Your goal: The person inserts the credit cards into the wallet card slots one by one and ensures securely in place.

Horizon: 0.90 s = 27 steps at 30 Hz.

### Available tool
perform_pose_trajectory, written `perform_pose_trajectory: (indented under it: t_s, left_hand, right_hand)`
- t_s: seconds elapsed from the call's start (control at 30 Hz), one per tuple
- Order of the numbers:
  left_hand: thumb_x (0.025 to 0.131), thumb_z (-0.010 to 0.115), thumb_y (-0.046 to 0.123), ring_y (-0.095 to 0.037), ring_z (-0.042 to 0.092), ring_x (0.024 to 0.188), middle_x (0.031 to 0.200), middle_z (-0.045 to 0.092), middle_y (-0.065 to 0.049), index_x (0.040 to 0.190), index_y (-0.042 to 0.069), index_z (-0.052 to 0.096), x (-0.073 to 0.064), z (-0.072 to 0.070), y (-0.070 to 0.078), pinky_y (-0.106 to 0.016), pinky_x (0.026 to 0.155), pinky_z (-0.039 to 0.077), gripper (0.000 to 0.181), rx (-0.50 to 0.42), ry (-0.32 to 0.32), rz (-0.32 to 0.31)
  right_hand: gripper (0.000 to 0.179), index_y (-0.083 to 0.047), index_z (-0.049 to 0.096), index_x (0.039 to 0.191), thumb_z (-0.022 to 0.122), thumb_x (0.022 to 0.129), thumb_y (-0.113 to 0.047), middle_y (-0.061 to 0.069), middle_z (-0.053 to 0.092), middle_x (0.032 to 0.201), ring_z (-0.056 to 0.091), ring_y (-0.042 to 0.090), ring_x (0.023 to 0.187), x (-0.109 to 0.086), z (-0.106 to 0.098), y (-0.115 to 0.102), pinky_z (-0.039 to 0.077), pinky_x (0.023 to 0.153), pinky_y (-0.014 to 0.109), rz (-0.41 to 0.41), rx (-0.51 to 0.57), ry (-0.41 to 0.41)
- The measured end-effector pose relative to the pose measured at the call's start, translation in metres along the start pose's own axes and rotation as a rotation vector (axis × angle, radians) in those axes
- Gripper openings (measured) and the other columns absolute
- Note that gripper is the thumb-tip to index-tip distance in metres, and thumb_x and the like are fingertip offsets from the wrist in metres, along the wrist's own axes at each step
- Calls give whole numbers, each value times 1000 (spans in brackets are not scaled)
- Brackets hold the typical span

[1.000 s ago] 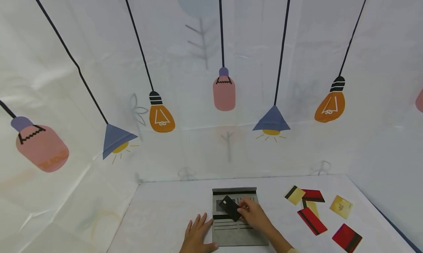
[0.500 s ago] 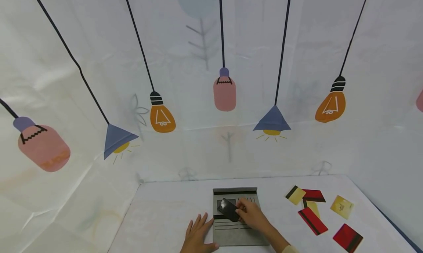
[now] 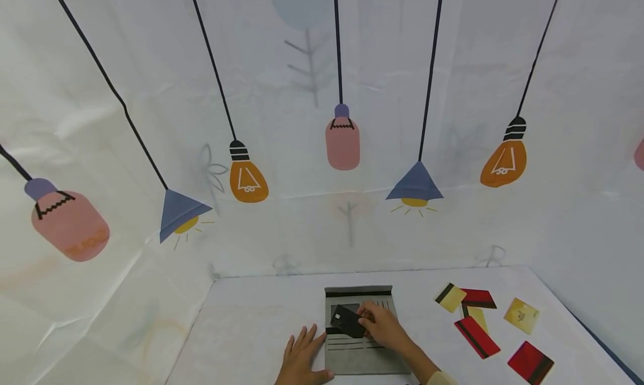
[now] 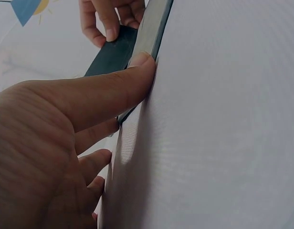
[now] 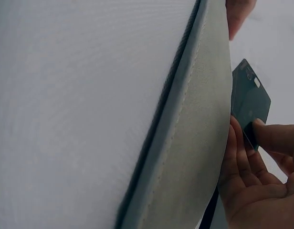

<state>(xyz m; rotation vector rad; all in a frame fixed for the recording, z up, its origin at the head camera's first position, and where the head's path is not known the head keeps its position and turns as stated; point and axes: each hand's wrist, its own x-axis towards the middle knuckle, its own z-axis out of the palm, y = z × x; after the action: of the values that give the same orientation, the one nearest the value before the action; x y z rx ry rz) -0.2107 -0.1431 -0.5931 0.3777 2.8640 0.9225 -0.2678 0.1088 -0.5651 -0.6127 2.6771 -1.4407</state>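
A black card with a small chip is tilted above a flat grey stitched case in the head view. My right hand pinches the card's right end between thumb and fingers, as the right wrist view of the card also shows. Black bands and thin printed lines run across the case; I cannot tell its exact kind. My left hand lies spread at the case's left side, fingers fairly straight. Its thumb rests on the case's edge in the left wrist view.
On the white table, to the right, several red cards and yellow cards lie scattered, some overlapping. A white sheet printed with hanging lamps stands behind the table and along its sides.
The black card has tipped in my right hand, its face catching glare half a second ago and now plain with the chip showing. It is tilted less steeply than before. My left hand stays put.
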Motion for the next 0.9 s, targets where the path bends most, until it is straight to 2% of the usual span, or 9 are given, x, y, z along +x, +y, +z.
perform_pose_trajectory:
  t_s: [0.27, 0.6, 0.83, 0.9]
  left_hand:
    - [67, 88, 43, -53, 30, 144, 154, 44, -23, 142, 16, 56, 0, 0, 0, -74, 114, 12, 86, -26, 2, 2]
    - [71, 84, 47, -52, 28, 146, 156, 41, -22, 143, 16, 55, 0, 1, -4, -73, 116, 11, 85, -30, -18, 3]
    - [71, 84, 48, -51, 28, 146, 156, 41, -21, 143, 16, 55, 1, 2, -4, -73, 116, 12, 84, -13, -21, 5]
    - [71, 84, 48, -51, 28, 146, 156, 41, -22, 143, 16, 55, 0, 1, -4, -73, 116, 12, 84, -18, -22, 4]
  right_hand:
    - [11, -8, 66, 105, 65, 94, -6, 1, 68, 80, 59, 3, 58, 3, 1, 0, 50, 50, 20, -27, -25, -18]
    - [14, -9, 70, 107, 67, 93, -8, -1, 69, 82, 59, 4, 57, 9, 2, 2, 49, 50, 23, -3, -36, -64]
    - [12, -10, 72, 104, 67, 93, -8, -3, 66, 74, 57, 4, 56, 11, 3, 3, 48, 49, 23, -9, -50, -68]
    - [12, -10, 73, 103, 67, 93, -8, -2, 68, 77, 57, 3, 56, 12, 4, 3, 48, 50, 23, -13, -67, -69]
